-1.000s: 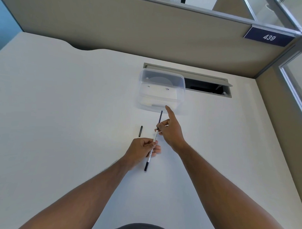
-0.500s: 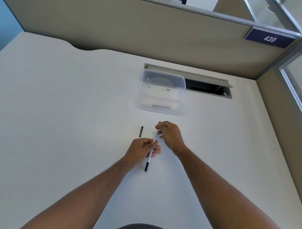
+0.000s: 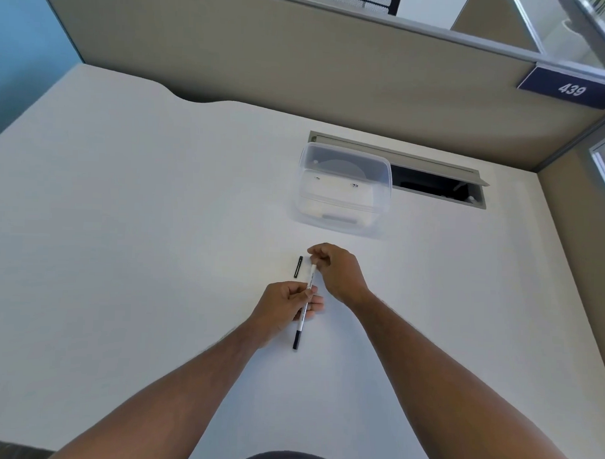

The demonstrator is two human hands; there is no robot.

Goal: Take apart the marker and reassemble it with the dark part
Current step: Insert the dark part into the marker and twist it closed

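Note:
A thin white marker (image 3: 308, 287) with a black near end is held over the white desk. My left hand (image 3: 284, 307) grips its barrel around the middle. My right hand (image 3: 337, 270) is closed over the marker's far end, fingertips pinched at the top. A small black cap (image 3: 297, 267) lies loose on the desk just left of the marker's far end, untouched by either hand. The marker's far tip is hidden under my right fingers.
A clear plastic container (image 3: 343, 191) stands on the desk (image 3: 139, 240) just beyond my hands. Behind it is an open cable slot (image 3: 436, 184) in the desk. Beige partition walls close off the back and right side.
A thin dark rod stuck out of the marker's far end a second ago with my right index finger pointing along it. It has gone into the barrel and my right hand has closed over that end.

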